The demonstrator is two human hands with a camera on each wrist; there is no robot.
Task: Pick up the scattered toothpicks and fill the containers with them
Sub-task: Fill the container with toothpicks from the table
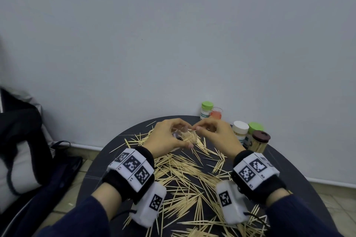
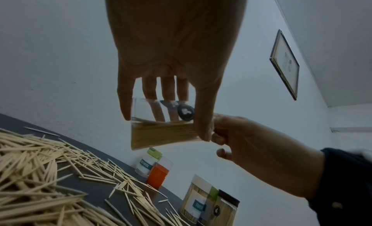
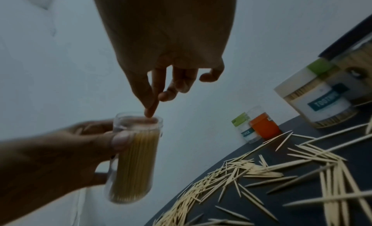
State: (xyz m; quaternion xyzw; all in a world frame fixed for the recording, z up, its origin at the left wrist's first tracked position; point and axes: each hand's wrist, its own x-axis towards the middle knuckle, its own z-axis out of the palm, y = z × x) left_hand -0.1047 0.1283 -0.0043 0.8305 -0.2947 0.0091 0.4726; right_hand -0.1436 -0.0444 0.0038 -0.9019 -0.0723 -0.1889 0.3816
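Observation:
My left hand point(image 1: 167, 138) grips a clear plastic container point(image 1: 185, 136), held above the far side of the round dark table point(image 1: 298, 175). The container point(image 2: 163, 130) is tilted, and toothpicks fill it partway up point(image 3: 135, 157). My right hand point(image 1: 215, 134) has thumb and index finger pinched together at the container's open mouth point(image 3: 150, 113). In the head view a pale toothpick tip shows between them. Its other fingers are curled clear of the rim. Scattered toothpicks point(image 1: 185, 179) cover most of the table below both hands point(image 2: 40, 173) point(image 3: 261, 173).
Against the wall stand a green-lidded jar point(image 1: 206, 110) and an orange container point(image 1: 216, 113). At the table's right edge are a white-lidded jar point(image 1: 240, 131), a green-lidded one point(image 1: 255, 128) and a brown-lidded jar full of toothpicks point(image 1: 260, 141). Dark bags point(image 1: 28, 140) lie left of the table.

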